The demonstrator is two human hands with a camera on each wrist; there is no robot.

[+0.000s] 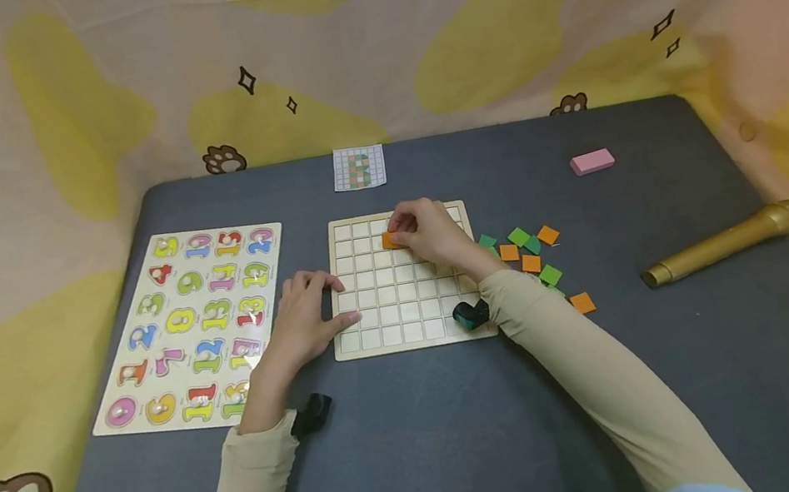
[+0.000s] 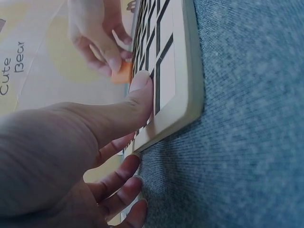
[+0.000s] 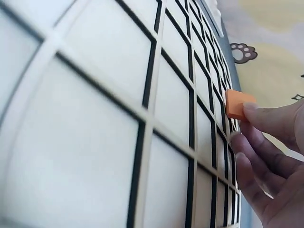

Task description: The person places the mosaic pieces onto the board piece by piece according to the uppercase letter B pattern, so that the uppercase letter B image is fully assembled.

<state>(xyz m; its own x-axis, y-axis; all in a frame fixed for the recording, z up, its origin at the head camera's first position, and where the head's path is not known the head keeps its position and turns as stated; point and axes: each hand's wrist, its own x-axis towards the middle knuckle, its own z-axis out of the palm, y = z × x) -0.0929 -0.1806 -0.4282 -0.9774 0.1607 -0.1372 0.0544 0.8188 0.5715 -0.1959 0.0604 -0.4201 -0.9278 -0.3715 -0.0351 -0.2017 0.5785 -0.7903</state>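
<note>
A wooden grid board (image 1: 393, 340) with white square cells lies at the middle of the table. Over its upper part, my right hand (image 1: 430, 232) pinches an orange square tile (image 3: 239, 104) between thumb and fingers. The tile is tilted against the grid; whether it sits in a cell cannot be told. My left hand (image 1: 304, 313) is at the board's left edge, its thumb (image 2: 118, 111) resting on the rim and grid and its fingers spread beside the edge. Loose orange tiles (image 1: 531, 263) and green tiles (image 1: 551, 274) lie right of the board, partly hidden by the right forearm.
Behind the board lies a small pattern card (image 1: 358, 169). A number puzzle board (image 1: 169, 311) is at the left, partly under the left forearm. To the right are a pink block (image 1: 591, 162) and a gold microphone-shaped object (image 1: 727, 242). A patterned cloth (image 1: 337, 52) hangs behind the table.
</note>
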